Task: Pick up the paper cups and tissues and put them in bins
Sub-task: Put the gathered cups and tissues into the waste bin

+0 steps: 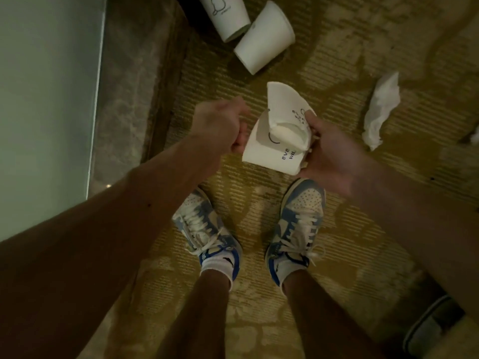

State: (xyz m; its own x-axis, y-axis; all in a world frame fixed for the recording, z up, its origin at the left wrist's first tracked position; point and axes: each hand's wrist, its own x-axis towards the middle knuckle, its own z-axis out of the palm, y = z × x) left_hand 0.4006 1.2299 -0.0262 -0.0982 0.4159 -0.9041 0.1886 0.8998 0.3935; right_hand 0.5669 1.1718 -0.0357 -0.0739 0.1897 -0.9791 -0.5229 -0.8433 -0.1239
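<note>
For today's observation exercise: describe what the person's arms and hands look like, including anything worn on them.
Both forearms are bare to the frame's edge; no sleeves show. The left hand and right hand are ungloved, with no watch, bracelet or ring visible, though the picture is blurry.

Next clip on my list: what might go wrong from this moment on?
The right hand grips the crushed cups from one side only, so the upper one may slip free. Two more cups and a tissue lie on the carpet; stooping for them with that hand full could spill the load. The left hand is blurred, so its hold on the cups is unclear.
</note>
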